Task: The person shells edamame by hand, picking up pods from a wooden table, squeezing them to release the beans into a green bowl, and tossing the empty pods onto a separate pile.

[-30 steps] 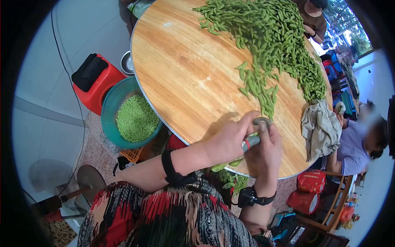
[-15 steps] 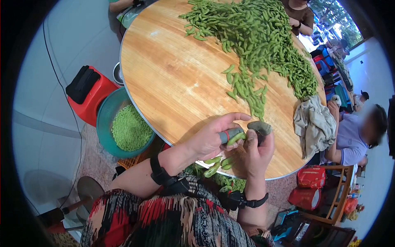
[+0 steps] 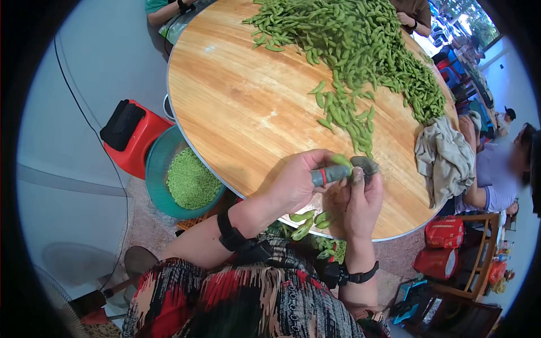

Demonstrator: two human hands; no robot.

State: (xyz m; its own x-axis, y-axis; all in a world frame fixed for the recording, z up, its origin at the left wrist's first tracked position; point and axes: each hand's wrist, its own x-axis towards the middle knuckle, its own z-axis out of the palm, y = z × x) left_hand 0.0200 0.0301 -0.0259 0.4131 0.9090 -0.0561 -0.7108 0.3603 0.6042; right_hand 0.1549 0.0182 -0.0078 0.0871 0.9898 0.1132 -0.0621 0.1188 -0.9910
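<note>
Over the near edge of the round wooden table (image 3: 236,112), my left hand (image 3: 301,183) and my right hand (image 3: 363,197) meet. Both are closed on one green bean pod (image 3: 341,160), held between dark finger covers; a red band circles one cover on the left hand. Several loose pods (image 3: 304,225) lie below the hands at the table's edge. A large heap of pods (image 3: 349,45) covers the far side, with a thin trail of pods (image 3: 349,118) running toward my hands.
A teal basin (image 3: 160,194) of shelled beans (image 3: 191,180) stands left of the table beside a red stool (image 3: 141,143). A grey cloth (image 3: 445,158) lies at the right edge, near a person in a light purple shirt (image 3: 496,174). Other people sit at the far side.
The pod has tilted more upright and is raised between my fingers. The whole view has shifted slightly, so the basin and cloth appear farther right.
</note>
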